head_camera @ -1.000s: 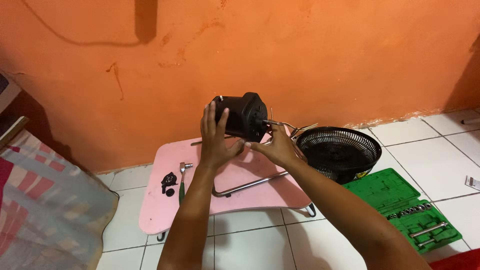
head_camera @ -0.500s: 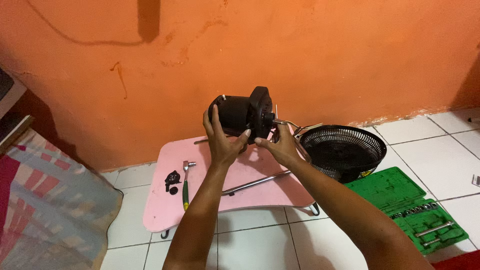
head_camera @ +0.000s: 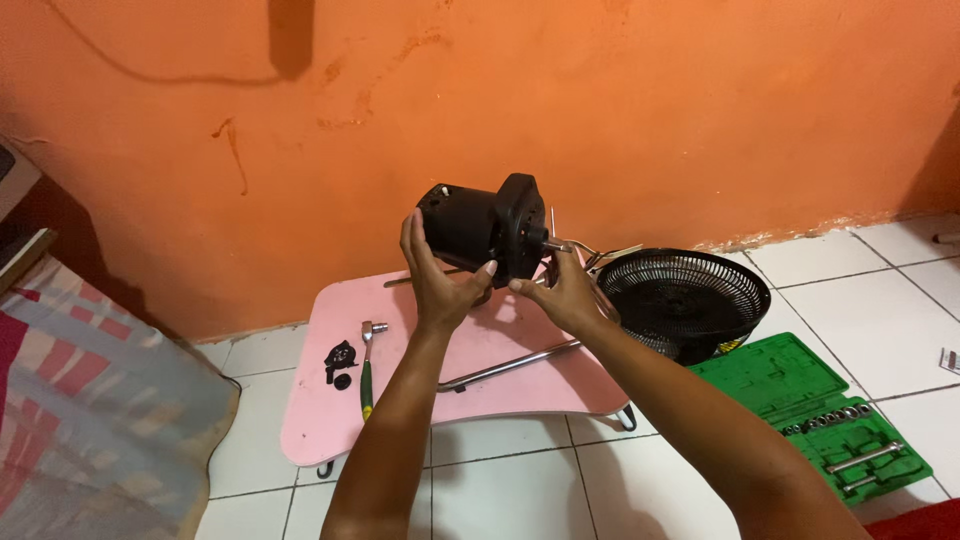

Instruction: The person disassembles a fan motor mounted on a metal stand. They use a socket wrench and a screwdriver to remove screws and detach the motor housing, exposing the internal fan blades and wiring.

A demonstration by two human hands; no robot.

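Note:
A black fan motor housing (head_camera: 482,227) is held in the air above a low pink table (head_camera: 330,420). My left hand (head_camera: 437,281) grips its rounded rear end from below. Around the front, near the metal shaft (head_camera: 553,243), my right hand (head_camera: 562,293) grips the housing with its fingers. A bent metal rod (head_camera: 508,364) of the stand lies on the table under my arms.
A green-handled ratchet wrench (head_camera: 367,371) and small black parts (head_camera: 340,357) lie on the table's left half. A black fan grille (head_camera: 684,297) rests on the tiles at right, beside an open green socket-tool case (head_camera: 815,405). Striped bedding (head_camera: 90,400) lies at left.
Both hands have lifted the motor housing a little higher and turned it, so its side now faces me and the shaft points right.

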